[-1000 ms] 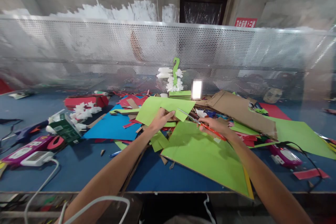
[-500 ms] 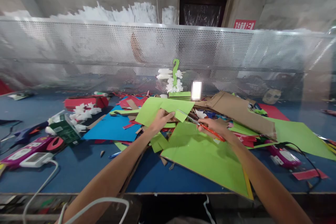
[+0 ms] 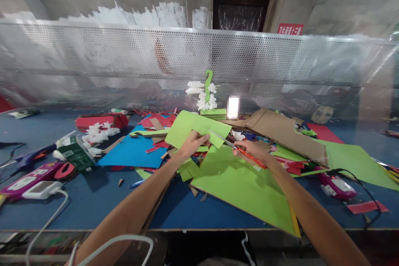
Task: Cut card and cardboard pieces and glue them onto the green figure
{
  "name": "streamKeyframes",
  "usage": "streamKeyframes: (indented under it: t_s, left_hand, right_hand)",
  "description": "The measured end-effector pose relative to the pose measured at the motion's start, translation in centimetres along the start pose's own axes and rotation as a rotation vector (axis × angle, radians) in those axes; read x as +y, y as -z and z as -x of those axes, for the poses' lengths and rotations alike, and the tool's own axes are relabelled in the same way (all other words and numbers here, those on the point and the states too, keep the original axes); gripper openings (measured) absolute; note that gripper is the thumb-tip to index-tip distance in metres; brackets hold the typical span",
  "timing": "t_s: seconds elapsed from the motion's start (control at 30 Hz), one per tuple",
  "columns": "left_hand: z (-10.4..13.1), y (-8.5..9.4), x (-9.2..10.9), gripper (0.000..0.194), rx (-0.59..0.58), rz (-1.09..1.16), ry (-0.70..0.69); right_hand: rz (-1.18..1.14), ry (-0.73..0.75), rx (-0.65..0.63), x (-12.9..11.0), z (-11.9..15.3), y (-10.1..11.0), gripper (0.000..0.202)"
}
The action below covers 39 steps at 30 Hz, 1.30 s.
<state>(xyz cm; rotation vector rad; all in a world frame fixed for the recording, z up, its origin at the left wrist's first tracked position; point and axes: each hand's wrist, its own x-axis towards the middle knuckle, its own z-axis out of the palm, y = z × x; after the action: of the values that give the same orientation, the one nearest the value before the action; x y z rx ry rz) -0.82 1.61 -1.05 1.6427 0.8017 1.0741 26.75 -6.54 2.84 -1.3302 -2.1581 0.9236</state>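
Observation:
My left hand (image 3: 193,143) pinches the lower edge of a light green paper sheet (image 3: 193,125), holding it above the pile of scraps. In my right hand (image 3: 249,149) are orange-handled scissors (image 3: 254,159), their blades pointing left at the sheet's right part. The blade tips lie over the paper. Below both hands, a larger green board (image 3: 241,185) rests on the blue table. Behind the sheet stands a green hook-shaped piece (image 3: 208,85) with white flower-like pieces (image 3: 207,102) around it.
Blue paper (image 3: 129,149), a red box (image 3: 101,122) and a green box (image 3: 76,154) are on the left. Brown cardboard (image 3: 283,135) and a purple device (image 3: 336,185) lie right. A perforated metal screen (image 3: 124,58) spans the back; a white cable (image 3: 51,220) runs front left.
The held green sheet has turned and shifted slightly right, with its left end higher. My left hand has moved a little to the right. My right hand and the scissors have barely moved.

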Motion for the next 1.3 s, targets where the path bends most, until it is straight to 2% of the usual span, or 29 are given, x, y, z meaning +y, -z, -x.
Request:
streamKeyframes:
  t_s: [0.3, 0.47, 0.63, 0.83, 1.03, 1.3]
  left_hand:
    - [0.4, 0.0, 0.4, 0.053, -0.020, 0.104, 0.004]
    - [0.3, 0.1, 0.5, 0.048, 0.170, 0.090, -0.101]
    - [0.2, -0.1, 1.1, 0.043, 0.205, 0.043, -0.177]
    - [0.4, -0.2, 1.2, 0.049, 0.156, 0.112, -0.102]
    - [0.3, -0.3, 0.8, 0.059, 0.136, 0.180, -0.037]
    - [0.5, -0.6, 1.6, 0.063, 0.128, 0.162, -0.034]
  right_hand:
    - [0.045, 0.007, 0.019, 0.5, -0.2, 0.1, 0.048]
    - [0.118, 0.021, 0.012, 0.8, 0.1, 0.6, 0.045]
    - [0.078, 0.035, 0.007, 0.8, 0.0, 0.3, 0.051]
    - [0.061, 0.029, 0.029, 0.4, 0.0, -0.1, 0.052]
    - [0.081, 0.095, 0.009, 1.2, -0.4, -0.3, 0.052]
    - [0.113, 0.064, 0.041, 1.4, -0.6, -0.7, 0.044]
